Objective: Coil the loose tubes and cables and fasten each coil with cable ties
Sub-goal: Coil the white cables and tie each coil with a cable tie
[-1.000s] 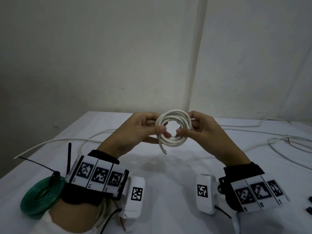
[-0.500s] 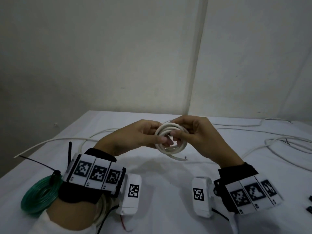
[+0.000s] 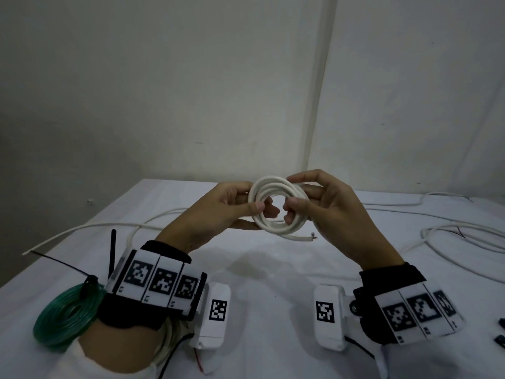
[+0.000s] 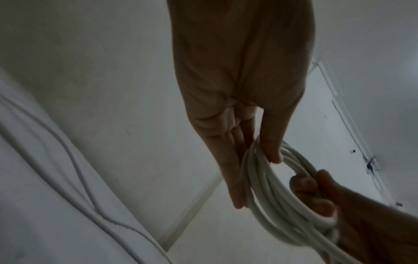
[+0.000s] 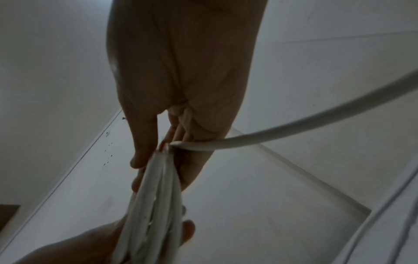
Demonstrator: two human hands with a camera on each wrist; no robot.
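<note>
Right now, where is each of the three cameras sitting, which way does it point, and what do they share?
Head: worn on the head, looking forward and down at the table; shows both wrists, left hand and right hand.
Left wrist: looks along the left hand's fingers; the right hand's fingertips also show.
Right wrist: looks along the right hand's fingers; the left hand also shows.
Shared: all see the white cable coil both hands hold.

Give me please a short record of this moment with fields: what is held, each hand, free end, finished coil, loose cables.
held: white cable coil, above the table
left hand: grip on the coil's left side
right hand: grip on the coil's right side
free end: sticks out below the coil
finished coil: green tube, tied with black cable tie
loose cables: on the table
</note>
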